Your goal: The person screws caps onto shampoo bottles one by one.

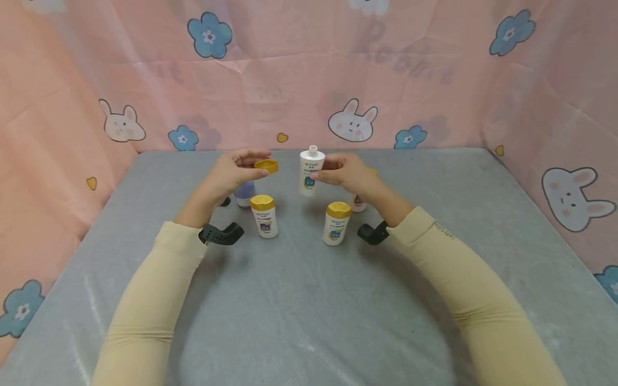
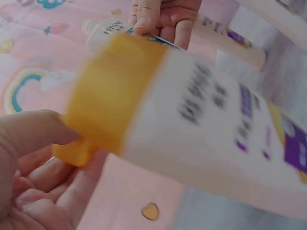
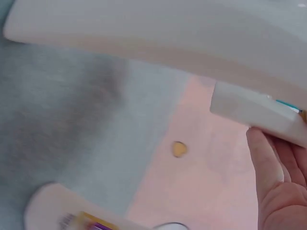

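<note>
In the head view my left hand (image 1: 232,174) pinches a loose yellow flip cap (image 1: 267,166) between thumb and fingers. To its right, my right hand (image 1: 350,174) grips a white shampoo bottle (image 1: 309,185) by its side, upright with its narrow neck bare. The cap and the bottle are apart, both raised over the table. Nearer stand two gold-capped white bottles: one with a purple label (image 1: 265,222), one with a blue-green label (image 1: 335,229). The purple-labelled one fills much of the left wrist view, partly hiding the cap (image 2: 74,153).
A lilac-and-white container (image 1: 244,193) stands behind my left wrist, partly hidden. Another bottle (image 1: 358,203) is mostly covered by my right forearm. Dark wrist mounts (image 1: 222,234) stick out from both sleeves. The grey table (image 1: 309,316) ends at a pink patterned curtain (image 1: 289,80).
</note>
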